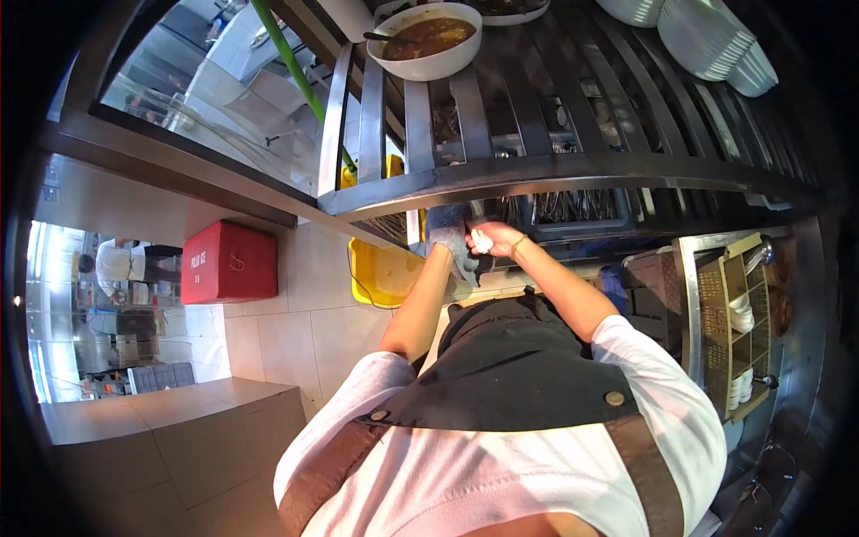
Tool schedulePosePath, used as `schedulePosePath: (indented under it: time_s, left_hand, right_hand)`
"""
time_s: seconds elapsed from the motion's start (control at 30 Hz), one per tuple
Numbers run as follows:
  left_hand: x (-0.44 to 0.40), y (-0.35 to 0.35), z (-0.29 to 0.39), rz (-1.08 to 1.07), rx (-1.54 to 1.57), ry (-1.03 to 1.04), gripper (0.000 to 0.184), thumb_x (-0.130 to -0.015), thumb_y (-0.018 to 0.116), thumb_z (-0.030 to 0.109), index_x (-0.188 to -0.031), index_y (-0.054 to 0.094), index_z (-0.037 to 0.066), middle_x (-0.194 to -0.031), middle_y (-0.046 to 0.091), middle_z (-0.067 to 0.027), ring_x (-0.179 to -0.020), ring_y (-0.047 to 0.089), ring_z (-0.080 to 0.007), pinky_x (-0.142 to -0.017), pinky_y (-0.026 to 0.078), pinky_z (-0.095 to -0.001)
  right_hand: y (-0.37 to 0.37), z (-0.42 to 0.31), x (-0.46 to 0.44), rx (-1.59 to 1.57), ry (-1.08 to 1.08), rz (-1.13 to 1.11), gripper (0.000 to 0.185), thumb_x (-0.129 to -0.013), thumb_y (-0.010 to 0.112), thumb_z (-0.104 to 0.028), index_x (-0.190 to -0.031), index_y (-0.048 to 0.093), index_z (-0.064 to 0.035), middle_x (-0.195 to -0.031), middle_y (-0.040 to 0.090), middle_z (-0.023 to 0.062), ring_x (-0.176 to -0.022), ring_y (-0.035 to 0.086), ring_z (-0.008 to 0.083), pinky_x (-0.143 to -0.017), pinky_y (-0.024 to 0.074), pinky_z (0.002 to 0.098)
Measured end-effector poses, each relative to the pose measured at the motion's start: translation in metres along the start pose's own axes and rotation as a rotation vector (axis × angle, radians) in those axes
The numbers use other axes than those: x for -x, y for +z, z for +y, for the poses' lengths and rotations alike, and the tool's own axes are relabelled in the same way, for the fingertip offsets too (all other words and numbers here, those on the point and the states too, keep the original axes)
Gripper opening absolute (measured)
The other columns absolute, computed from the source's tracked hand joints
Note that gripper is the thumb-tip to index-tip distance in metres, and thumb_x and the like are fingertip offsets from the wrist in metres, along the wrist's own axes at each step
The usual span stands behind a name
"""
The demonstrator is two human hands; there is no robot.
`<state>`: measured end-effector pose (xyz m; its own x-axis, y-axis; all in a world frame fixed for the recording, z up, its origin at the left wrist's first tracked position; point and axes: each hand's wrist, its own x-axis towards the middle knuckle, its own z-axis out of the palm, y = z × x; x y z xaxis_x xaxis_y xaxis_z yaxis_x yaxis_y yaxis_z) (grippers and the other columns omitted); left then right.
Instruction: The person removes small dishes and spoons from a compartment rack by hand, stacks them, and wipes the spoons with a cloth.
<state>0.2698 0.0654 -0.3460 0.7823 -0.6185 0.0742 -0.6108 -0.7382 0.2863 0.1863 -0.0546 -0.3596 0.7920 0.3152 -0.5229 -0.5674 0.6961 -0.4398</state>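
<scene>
Pale floor tiles [282, 336] run beneath a slatted metal rack [573, 170]. Nearest, at six o'clock, is the wearer's dark apron [528, 358]. Beyond it, just above centre toward one o'clock, the right hand [503, 240] curls its fingers round a crumpled white wad [482, 242]. Close beside it, grey cloth [463, 259] covers the left hand [447, 236], so I cannot tell its grip. The step looks like wiping; the next move seems to call for a firm hold on both. From the hands, a yellow bin [362, 277] sits at eight o'clock, a cutlery tray [582, 227] at two; farther, a red cooler [230, 262] at nine.
</scene>
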Motion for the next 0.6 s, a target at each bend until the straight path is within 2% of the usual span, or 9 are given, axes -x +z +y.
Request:
schedulePosePath:
  time_s: [0.03, 0.13, 0.17, 0.3, 0.4, 0.43, 0.47, 0.53, 0.6]
  left_hand:
    - [-0.008, 0.025, -0.014, 0.159, -0.078, 0.093, 0.031, -0.082, 0.045, 0.024, -0.104, 0.061, 0.008, -0.105, 0.061, -0.0155, -0.096, 0.057, -0.0330, -0.083, 0.044, -0.0386]
    - [-0.013, 0.033, -0.016, 0.339, -0.122, 0.019, 0.029, -0.081, 0.047, 0.026, -0.098, 0.063, 0.009, -0.099, 0.062, -0.0151, -0.090, 0.058, -0.0335, -0.078, 0.045, -0.0391]
    - [-0.019, 0.035, -0.020, 0.403, -0.012, -0.059, 0.028, -0.081, 0.048, 0.027, -0.095, 0.063, 0.008, -0.098, 0.062, -0.0147, -0.091, 0.058, -0.0337, -0.078, 0.045, -0.0390]
    - [-0.028, 0.028, -0.024, 0.224, 0.152, -0.054, 0.028, -0.082, 0.048, 0.027, -0.095, 0.062, 0.008, -0.097, 0.062, -0.0149, -0.089, 0.059, -0.0333, -0.077, 0.045, -0.0387]
    - [-0.025, 0.019, 0.000, 0.136, 0.224, 0.000, 0.028, -0.082, 0.048, 0.028, -0.095, 0.062, 0.007, -0.096, 0.062, -0.0151, -0.088, 0.059, -0.0330, -0.076, 0.046, -0.0385]
    - [-0.020, 0.016, 0.009, 0.102, 0.248, 0.016, 0.028, -0.082, 0.047, 0.028, -0.095, 0.062, 0.007, -0.096, 0.062, -0.0152, -0.088, 0.059, -0.0329, -0.076, 0.046, -0.0384]
    - [-0.018, 0.011, 0.017, 0.061, 0.246, 0.027, 0.029, -0.082, 0.047, 0.029, -0.095, 0.061, 0.007, -0.095, 0.062, -0.0152, -0.087, 0.059, -0.0328, -0.076, 0.046, -0.0383]
    - [-0.012, -0.008, 0.032, -0.087, 0.223, 0.038, 0.029, -0.083, 0.047, 0.029, -0.095, 0.061, 0.007, -0.095, 0.062, -0.0153, -0.087, 0.059, -0.0326, -0.075, 0.046, -0.0382]
    - [-0.007, -0.028, 0.046, -0.251, 0.191, 0.030, 0.029, -0.083, 0.047, 0.029, -0.095, 0.061, 0.006, -0.095, 0.062, -0.0154, -0.086, 0.060, -0.0324, -0.075, 0.046, -0.0380]
  right_hand:
    - [-0.001, 0.001, -0.003, 0.092, -0.016, 0.065, 0.022, -0.092, 0.047, -0.023, -0.088, 0.054, -0.0025, -0.076, 0.060, 0.0102, -0.062, 0.059, 0.0171, -0.049, 0.0500, 0.0278]
    - [0.003, -0.003, 0.004, 0.227, -0.058, 0.144, 0.021, -0.091, 0.049, -0.021, -0.092, 0.057, -0.0017, -0.076, 0.060, 0.0087, -0.063, 0.060, 0.0165, -0.052, 0.0514, 0.0277]
    - [0.004, -0.007, 0.008, 0.266, -0.083, 0.160, 0.021, -0.090, 0.051, -0.021, -0.094, 0.058, -0.0014, -0.074, 0.060, 0.0075, -0.062, 0.059, 0.0155, -0.051, 0.0505, 0.0270]
    - [0.010, -0.017, 0.014, 0.468, -0.082, 0.162, 0.017, -0.087, 0.051, -0.014, -0.092, 0.059, -0.0002, -0.069, 0.058, 0.0057, -0.057, 0.056, 0.0136, -0.049, 0.0473, 0.0243]
    - [-0.076, 0.013, -0.076, 0.554, -0.232, 0.317, 0.018, -0.085, 0.047, -0.010, -0.098, 0.054, 0.0007, -0.067, 0.056, 0.0075, -0.053, 0.054, 0.0140, -0.044, 0.0449, 0.0258]
    - [0.004, -0.006, -0.020, 0.520, -0.295, 0.544, 0.023, -0.084, 0.042, -0.007, -0.105, 0.046, 0.0001, -0.065, 0.055, 0.0101, -0.047, 0.052, 0.0155, -0.038, 0.0419, 0.0268]
    - [0.024, -0.009, -0.008, 0.482, -0.453, 0.615, 0.028, -0.083, 0.038, -0.004, -0.111, 0.039, -0.0030, -0.064, 0.054, 0.0117, -0.044, 0.051, 0.0170, -0.034, 0.0409, 0.0281]
    - [0.010, -0.016, -0.017, 0.469, -0.380, 0.535, 0.034, -0.082, 0.036, -0.001, -0.115, 0.037, -0.0060, -0.067, 0.054, 0.0121, -0.046, 0.054, 0.0182, -0.035, 0.0440, 0.0289]
    - [0.006, -0.019, -0.020, 0.460, -0.424, 0.522, 0.036, -0.081, 0.036, 0.000, -0.117, 0.035, -0.0070, -0.069, 0.054, 0.0119, -0.048, 0.055, 0.0186, -0.036, 0.0453, 0.0296]
